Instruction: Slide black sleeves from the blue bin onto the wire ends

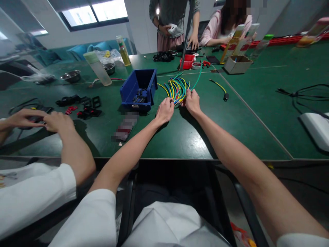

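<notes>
Our left hand (pixel 165 110): fingers curled, pinching the wire ends.
Our right hand (pixel 192 101): fingers pinching the same colored wires (pixel 177 87).
Beside us: blue bin (pixel 138 87) on the green table (pixel 180 137).

Light: even, fairly bright daylight from the high window (pixel 95 12), blown out white
Glare: soft sheen on the green bench (pixel 185 137)
Shadows: soft, under the hands (pixel 191 101)
Edges: strong wide-angle bending, corners smeared
Blur: far bottles (pixel 313 32) streaked, some patches pixelated
</notes>
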{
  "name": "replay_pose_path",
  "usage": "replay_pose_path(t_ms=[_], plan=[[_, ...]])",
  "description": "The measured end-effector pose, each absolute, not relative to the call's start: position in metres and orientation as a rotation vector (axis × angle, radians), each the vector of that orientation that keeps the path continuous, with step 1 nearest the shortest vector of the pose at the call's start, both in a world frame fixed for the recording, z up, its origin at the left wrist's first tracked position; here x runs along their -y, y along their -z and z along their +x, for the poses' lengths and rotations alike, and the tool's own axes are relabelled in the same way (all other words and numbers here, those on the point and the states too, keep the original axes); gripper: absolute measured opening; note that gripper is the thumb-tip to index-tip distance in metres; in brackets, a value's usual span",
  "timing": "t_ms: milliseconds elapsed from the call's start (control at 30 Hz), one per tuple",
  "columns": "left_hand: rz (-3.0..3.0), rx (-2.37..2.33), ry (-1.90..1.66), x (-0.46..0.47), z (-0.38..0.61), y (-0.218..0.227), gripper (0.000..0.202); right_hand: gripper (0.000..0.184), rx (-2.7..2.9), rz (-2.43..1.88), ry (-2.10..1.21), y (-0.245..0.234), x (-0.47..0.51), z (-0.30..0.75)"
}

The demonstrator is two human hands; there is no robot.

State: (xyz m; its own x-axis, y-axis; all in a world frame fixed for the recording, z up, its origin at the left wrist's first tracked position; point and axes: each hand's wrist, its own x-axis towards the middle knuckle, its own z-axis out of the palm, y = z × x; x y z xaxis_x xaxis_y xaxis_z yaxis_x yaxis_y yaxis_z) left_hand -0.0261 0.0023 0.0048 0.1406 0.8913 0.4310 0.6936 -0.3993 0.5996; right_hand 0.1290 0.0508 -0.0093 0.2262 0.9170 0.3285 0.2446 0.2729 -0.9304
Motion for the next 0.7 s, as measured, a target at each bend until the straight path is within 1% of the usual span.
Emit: replay_pose_path(t_ms=[167,300,567,700], plan=[[2.171,-1.545,-1.129,-0.008,-0.035,-0.002,0.029,0.041,1.24,-1.207,-0.753,0.012,-0.038,0.129],[2.125,-1.537,-1.178,-0.012,-0.039,-0.002,0.031,0.039,1.158,-1.135,-0.861,0.011,-0.032,0.129],[2.075,-1.536,-1.3,-0.013,-0.041,0.002,0.018,0.035,1.122,-1.051,-0.873,0.003,-0.031,0.124],[2.115,-1.54,-1.279,-0.012,-0.04,0.001,0.014,0.033,1.067,-1.026,-0.9,-0.001,-0.027,0.121]])
